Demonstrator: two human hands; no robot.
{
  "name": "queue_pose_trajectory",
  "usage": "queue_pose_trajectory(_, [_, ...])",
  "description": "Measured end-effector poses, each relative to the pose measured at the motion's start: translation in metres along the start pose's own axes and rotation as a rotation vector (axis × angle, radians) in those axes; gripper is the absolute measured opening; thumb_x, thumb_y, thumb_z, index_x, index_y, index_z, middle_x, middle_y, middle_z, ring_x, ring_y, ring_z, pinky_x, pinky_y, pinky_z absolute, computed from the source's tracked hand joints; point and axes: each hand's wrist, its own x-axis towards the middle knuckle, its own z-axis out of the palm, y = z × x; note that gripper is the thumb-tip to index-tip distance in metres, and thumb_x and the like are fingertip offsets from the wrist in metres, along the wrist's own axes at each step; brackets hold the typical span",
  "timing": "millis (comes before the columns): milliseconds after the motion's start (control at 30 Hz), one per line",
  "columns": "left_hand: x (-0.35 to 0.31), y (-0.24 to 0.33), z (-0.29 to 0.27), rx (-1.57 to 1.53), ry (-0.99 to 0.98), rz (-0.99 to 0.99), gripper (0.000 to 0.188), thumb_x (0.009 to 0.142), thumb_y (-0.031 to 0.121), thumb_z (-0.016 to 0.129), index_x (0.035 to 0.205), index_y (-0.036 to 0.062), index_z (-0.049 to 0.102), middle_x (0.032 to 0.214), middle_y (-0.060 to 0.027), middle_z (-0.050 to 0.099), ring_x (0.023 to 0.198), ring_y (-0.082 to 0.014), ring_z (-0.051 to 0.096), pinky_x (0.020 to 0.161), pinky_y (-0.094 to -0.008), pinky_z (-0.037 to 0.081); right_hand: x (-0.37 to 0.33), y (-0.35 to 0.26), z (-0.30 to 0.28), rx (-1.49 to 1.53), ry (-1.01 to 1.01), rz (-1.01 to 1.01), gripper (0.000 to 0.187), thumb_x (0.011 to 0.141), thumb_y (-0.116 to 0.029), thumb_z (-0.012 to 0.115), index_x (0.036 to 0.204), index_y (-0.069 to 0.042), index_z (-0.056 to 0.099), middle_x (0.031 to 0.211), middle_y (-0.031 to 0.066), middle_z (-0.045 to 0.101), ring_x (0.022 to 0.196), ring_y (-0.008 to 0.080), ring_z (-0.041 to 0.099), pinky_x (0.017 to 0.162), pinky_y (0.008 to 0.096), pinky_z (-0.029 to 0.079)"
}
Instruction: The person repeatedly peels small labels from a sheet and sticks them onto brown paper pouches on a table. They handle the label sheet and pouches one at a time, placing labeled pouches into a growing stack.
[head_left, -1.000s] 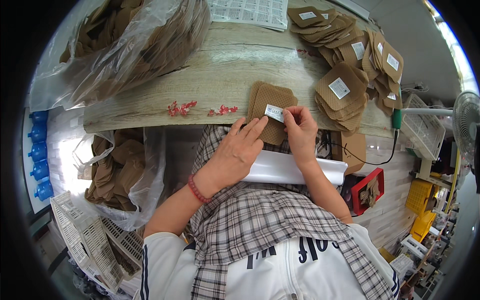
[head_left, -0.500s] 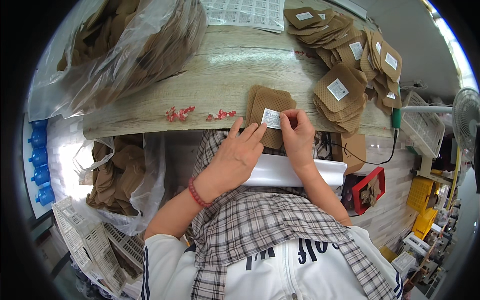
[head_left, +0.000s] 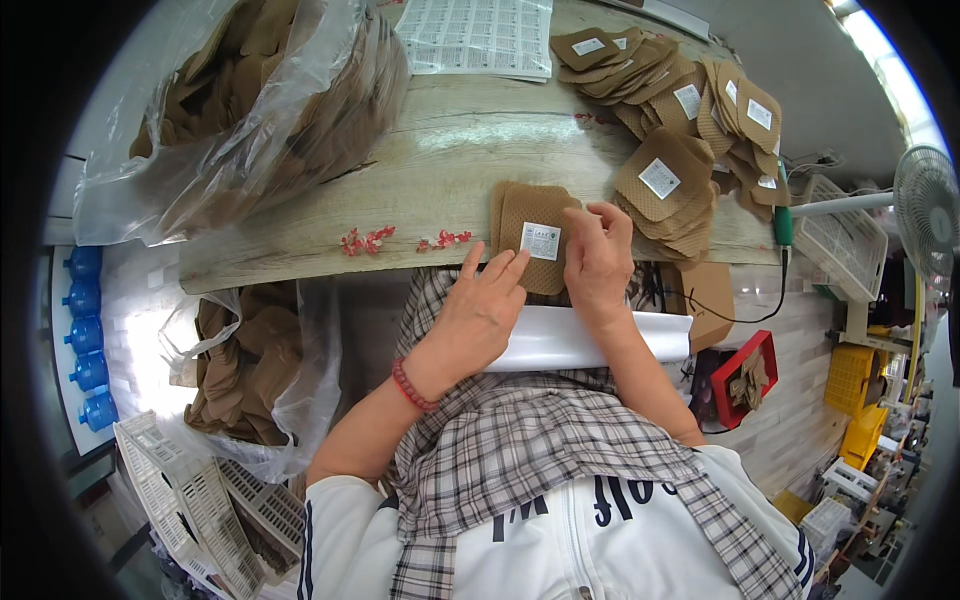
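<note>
A small stack of brown textured pads [head_left: 545,275] lies at the table's front edge, with a white printed label [head_left: 540,241] on its top pad. My left hand [head_left: 472,318] has its fingers spread, the tips resting on the pad beside the label's left side. With fingers curled together, my right hand [head_left: 600,262] is at the stack's right edge, its thumb and forefinger at the top pad's edge. The label is free of both hands. To the right lie more labelled brown pads [head_left: 660,180] in overlapping piles.
Label sheets [head_left: 475,35] lie at the back. A clear bag of brown pieces [head_left: 250,110] stands at the left; another bag [head_left: 245,360] hangs below. A white glossy sheet [head_left: 590,340] crosses my lap. A red box [head_left: 745,380], cardboard box [head_left: 705,305] and fan [head_left: 922,210] are at the right.
My right hand has let go of the label's upper right corner and shifted to the pad's right edge. The label now shows whole. My left hand has hardly moved.
</note>
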Motion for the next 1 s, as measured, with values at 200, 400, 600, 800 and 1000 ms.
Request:
queue_pose_trajectory(200, [0.000,0.004,0.002,0.001,0.012,-0.018,0.010,0.075,-0.004,0.053,0.082,-0.0037,0.060,0.136,-0.0227,0.052,0.129,-0.0352,0.046,0.113,-0.0550,0.027,0.001,0.013,0.011,0.044,0.025,-0.048,0.025,0.085,-0.007,0.067,0.110,-0.011,0.069,0.119,0.0119,0.058,0.113,0.0324,0.052,0.091,0.0363,0.045])
queue_pose_trajectory(400, [-0.005,0.006,0.006,0.018,0.035,-0.017,0.007,0.078,-0.002,0.053,0.080,-0.0029,0.060,0.136,-0.0229,0.051,0.131,-0.0355,0.044,0.113,-0.0555,0.027,0.011,0.023,0.017,0.290,-0.001,0.254,0.017,0.080,-0.015,0.074,0.093,-0.006,0.067,0.087,0.0056,0.061,0.081,0.0224,0.059,0.072,0.0352,0.048])
queue_pose_trajectory(600, [-0.007,0.009,0.007,0.005,0.024,-0.031,0.008,0.082,0.002,0.054,0.081,-0.0008,0.062,0.142,-0.0248,0.045,0.138,-0.0390,0.035,0.115,-0.0553,0.023,0.008,0.002,0.008,0.664,0.176,0.121,0.010,0.089,-0.005,0.066,0.097,-0.004,0.060,0.088,0.0092,0.065,0.075,0.0225,0.066,0.068,0.0308,0.052])
queue_pose_trajectory(800, [-0.013,-0.001,0.021,-0.015,-0.025,-0.066,0.004,0.082,0.005,0.062,0.084,0.0020,0.060,0.150,-0.0248,0.036,0.142,-0.0399,0.029,0.117,-0.0534,0.019,0.046,0.012,-0.046,0.567,0.392,0.125,0.007,0.093,-0.003,0.061,0.099,-0.002,0.056,0.081,0.0123,0.067,0.072,0.0217,0.067,0.065,0.0318,0.053])
queue_pose_trajectory(1000, [-0.013,-0.001,0.020,0.008,-0.007,-0.056,0.004,0.083,0.005,0.061,0.085,0.0026,0.058,0.148,-0.0234,0.039,0.143,-0.0383,0.029,0.117,-0.0528,0.019,0.090,0.112,-0.087,-0.207,0.325,0.353,0.064,0.085,-0.039,0.071,0.134,-0.006,0.047,0.131,0.0190,0.055,0.125,0.0341,0.048,0.101,0.0458,0.040])
